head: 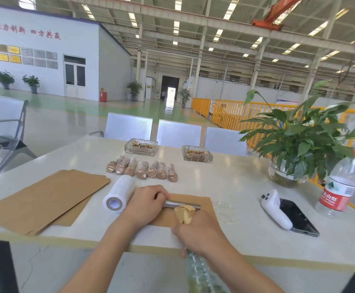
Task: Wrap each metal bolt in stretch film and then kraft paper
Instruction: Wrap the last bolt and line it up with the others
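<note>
Nearest: crumpled stretch film [197, 269] hanging under right hand [202, 231], clenched around it and a paper scrap [185, 212]. Left hand [145, 203] grasping the metal bolt [181, 205] by its head end, on a kraft paper sheet [202, 200] on the counter [246, 187]. Film roll [119, 193] just beside.

Table [246, 187], near edge: kraft paper stack [39, 199] at left; film roll [119, 194] to its right; bolt [180, 205] on a single sheet [204, 201] at centre. Behind: row of wrapped bolts [142, 170] (seven), then two glass trays [141, 146]. Right: phone [299, 218], bottle [339, 187], plant [299, 140].
</note>
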